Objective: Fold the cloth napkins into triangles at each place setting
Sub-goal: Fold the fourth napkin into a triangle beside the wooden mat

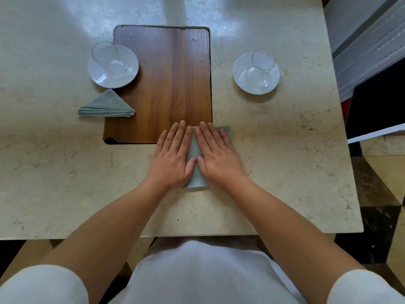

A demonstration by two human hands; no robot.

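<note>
At the left setting: the left saucer (98, 79) carries a left glass cup (104, 54) and overlaps the far left edge of the wooden board (166, 80).
Folded napkin (107, 105): it lies just in front of that saucer as a finished, layered triangle, partly on the board and partly on the table (65, 172). This setting looks done.
Left hand (173, 156): flat, fingers straight and together, pressing down on the left part of the second napkin.
Second napkin (194, 148): on the table at the board's near right corner, mostly covered by both palms. Its present shape cannot be told; only a middle strip, a far right corner and the near edge show.
Right hand (219, 156): flat as well, fingers straight, pressing the right part, thumb tip meeting the other thumb.
Right setting: the right saucer (240, 79) with its right glass cup (263, 62) has no napkin beside it.
Progress: roughly halfway, by my judgement. This fold still needs finishing into a triangle and placing by the right saucer.
</note>
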